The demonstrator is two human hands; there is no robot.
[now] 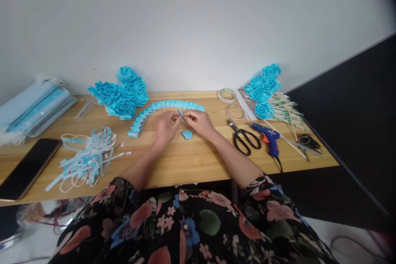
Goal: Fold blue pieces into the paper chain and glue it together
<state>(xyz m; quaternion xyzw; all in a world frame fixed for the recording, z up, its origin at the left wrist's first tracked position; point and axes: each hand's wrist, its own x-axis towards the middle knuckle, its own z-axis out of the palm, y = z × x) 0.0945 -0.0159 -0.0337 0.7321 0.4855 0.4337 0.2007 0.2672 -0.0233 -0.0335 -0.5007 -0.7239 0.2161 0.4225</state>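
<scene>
Between the fingertips of both hands is a small blue petal piece [180, 114], pinched over the middle of the table. My left hand [167, 125] is closed on its left side, and my right hand [199, 121] grips it from the right. Just below the hands a single blue petal piece [187, 134] lies flat on the wood. Behind them curves a long arc of overlapping folded blue pieces [154, 107], its right end partly hidden by my right hand.
Blue flowers [123, 93] stand at the back left, more flowers [262, 86] at the right. Left are stacked masks [34, 105], a phone [29, 169] and cut strips [88, 159]. Right are tape rolls [227, 95], scissors [243, 137], a glue gun [268, 135] and wrapped sticks [286, 111].
</scene>
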